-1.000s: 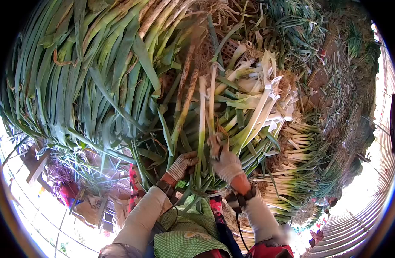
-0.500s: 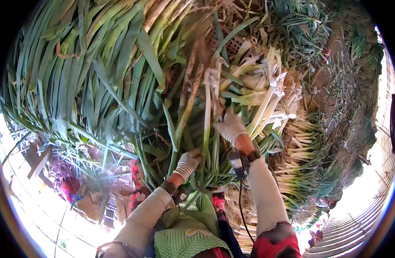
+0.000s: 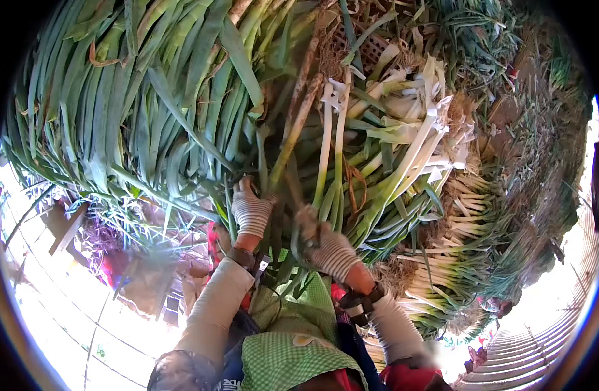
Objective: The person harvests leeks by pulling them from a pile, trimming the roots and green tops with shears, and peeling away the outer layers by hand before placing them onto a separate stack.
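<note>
Among leek stalks (image 3: pixel 325 150), both hands (image 3: pixel 250 208) (image 3: pixel 325 244) grip closed.

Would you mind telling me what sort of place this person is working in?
Probably a farm sorting spot in a greenhouse tunnel: piled green onions, trimmed white stalks and ribbed translucent sheeting. Both gloved hands, left hand and right hand, grip stalks.
</note>
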Demonstrator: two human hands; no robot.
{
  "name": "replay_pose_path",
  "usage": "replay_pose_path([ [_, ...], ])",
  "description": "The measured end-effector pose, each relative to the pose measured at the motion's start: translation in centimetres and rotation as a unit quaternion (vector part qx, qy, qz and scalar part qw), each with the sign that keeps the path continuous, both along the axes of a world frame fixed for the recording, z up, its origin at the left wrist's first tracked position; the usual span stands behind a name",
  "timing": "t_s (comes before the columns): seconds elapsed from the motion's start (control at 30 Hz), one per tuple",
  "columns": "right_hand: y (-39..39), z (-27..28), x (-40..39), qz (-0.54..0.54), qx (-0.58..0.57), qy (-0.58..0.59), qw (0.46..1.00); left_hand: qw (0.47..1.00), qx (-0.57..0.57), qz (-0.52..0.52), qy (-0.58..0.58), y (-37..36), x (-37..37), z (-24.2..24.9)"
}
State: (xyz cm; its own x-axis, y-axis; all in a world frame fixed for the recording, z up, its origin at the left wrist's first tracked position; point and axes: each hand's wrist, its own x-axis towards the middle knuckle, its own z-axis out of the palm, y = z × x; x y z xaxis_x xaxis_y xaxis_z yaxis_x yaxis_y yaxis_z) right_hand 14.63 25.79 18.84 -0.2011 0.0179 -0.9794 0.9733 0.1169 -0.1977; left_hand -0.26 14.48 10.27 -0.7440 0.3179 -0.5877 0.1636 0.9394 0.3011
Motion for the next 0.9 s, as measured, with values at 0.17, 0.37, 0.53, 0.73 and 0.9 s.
replay_pose_path([
  [0.17,0.4,0.6,-0.9,-0.034,0.058,-0.007,0.998,0.995,-0.036,-0.042,-0.085,-2.0,0.9,-3.7],
  [0.37,-0.5,2.0,0.0,0.051,-0.012,-0.014,0.999,0.908,0.143,0.218,-0.327,-5.0,0.9,-7.9],
  [0.53,0.3,5.3,0.3,-0.028,0.058,-0.018,0.998,0.807,0.197,0.323,-0.453,0.9,0.2,3.8],
  [0.73,-0.1,10.2,1.7,0.038,0.051,-0.040,0.997,0.749,0.241,0.355,-0.504,2.7,1.6,5.1],
  [0.9,1.9,4.9,-0.2,0.000,0.123,-0.016,0.992,0.718,0.248,0.401,-0.512,2.0,2.6,4.2],
])
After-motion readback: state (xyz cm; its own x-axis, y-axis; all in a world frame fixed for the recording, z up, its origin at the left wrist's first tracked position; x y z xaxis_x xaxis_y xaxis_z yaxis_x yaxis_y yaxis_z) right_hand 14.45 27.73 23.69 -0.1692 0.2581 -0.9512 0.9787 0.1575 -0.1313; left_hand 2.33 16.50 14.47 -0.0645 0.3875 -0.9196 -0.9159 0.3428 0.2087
